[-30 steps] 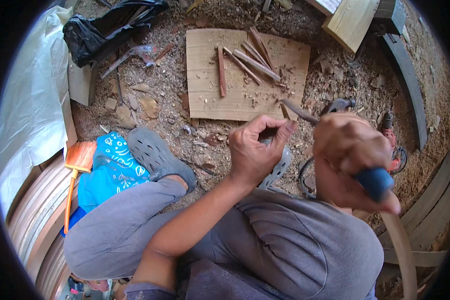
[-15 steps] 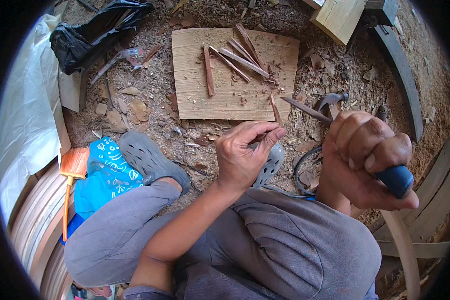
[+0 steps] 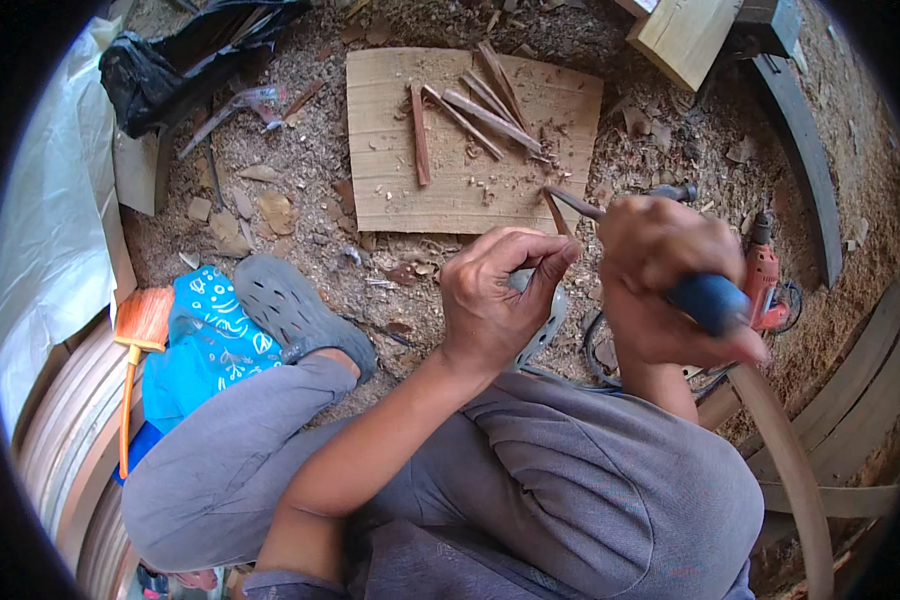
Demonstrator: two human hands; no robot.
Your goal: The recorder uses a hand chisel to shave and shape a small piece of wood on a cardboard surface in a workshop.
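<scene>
My left fingers point(image 3: 547, 262) pinch a thin reddish-brown wooden sliver point(image 3: 556, 213) by the near right corner of the flat tan board point(image 3: 390, 207); my right fingers point(image 3: 660, 238) wrap a blue-handled, slim-bladed tool point(image 3: 708, 303).

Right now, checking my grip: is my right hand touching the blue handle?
Touching: the head view shows the right hand wrapped around the blue handle.

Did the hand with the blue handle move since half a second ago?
Yes, the right hand, gripping the blue handle, moved left, closer to the flat brown board.
</scene>
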